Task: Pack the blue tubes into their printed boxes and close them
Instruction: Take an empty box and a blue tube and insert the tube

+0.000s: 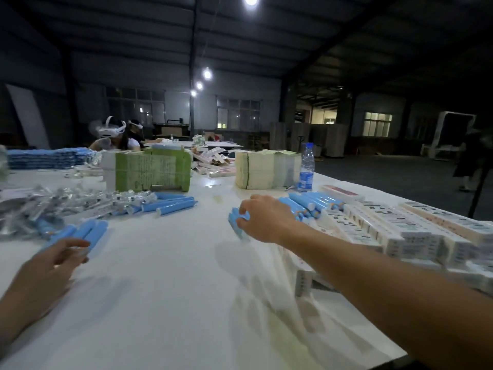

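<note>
Blue tube pinched in the curled fingers of the right hand, out over the white table, just left of a heap of more blue tubes. Right of that heap, rows of printed boxes, closed, stacked along the table's right edge. Lying near the left hand: three blue tubes side by side on the table. Left-hand fingers loosely curled, thumb and forefinger close together over something small and pale; too blurred to tell whether anything is actually gripped. Farther back on the left, a pile of clear-wrapped syringes with a few more blue tubes at its right end. Behind these, a green-printed carton and a pale bundle of flat cartons, with a plastic water bottle standing upright just right of the bundle. At the far left of the table, a stack of blue packets. Beyond, two seated people wearing white headsets at the table's far side.
</note>
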Motion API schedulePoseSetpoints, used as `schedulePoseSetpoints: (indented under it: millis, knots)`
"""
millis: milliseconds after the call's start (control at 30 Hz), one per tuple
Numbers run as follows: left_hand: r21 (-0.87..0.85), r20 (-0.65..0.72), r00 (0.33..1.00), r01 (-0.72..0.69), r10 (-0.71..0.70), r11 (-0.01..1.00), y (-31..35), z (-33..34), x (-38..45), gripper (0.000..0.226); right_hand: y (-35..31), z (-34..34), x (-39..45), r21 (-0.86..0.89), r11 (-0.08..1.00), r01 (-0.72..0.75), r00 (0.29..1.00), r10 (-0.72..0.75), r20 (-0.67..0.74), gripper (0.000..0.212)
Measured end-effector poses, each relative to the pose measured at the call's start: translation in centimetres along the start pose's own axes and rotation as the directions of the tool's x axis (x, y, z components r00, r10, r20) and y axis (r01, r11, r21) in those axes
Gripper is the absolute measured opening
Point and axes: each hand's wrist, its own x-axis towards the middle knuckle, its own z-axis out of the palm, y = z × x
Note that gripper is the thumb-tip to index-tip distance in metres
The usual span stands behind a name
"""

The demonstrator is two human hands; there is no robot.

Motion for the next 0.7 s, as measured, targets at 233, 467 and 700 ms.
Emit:
schedulePoseSetpoints:
  millis: [233,467,700]
  knots:
    - [0.013,-0.086,0.995,0.043,-0.041,0.999,5.2,0.0,-1.7,0.013,-17.4,6.9,3.3,0.228,0.932,0.281,0.936,-0.319,0.152,0.048]
    - [-0.072,-0.33,0.929,0.154,-0.169,0.985,4.3,-1.3,-1.1,0.023,-28.3,12.2,3.0,0.37,0.85,0.375,0.891,-0.44,0.109,0.064]
    - [0.131,-0.407,0.884,0.304,-0.228,0.944,0.5,-7.2,1.0,0.035,-30.0,13.5,3.4,0.331,0.807,0.489,0.838,-0.541,0.08,0.056]
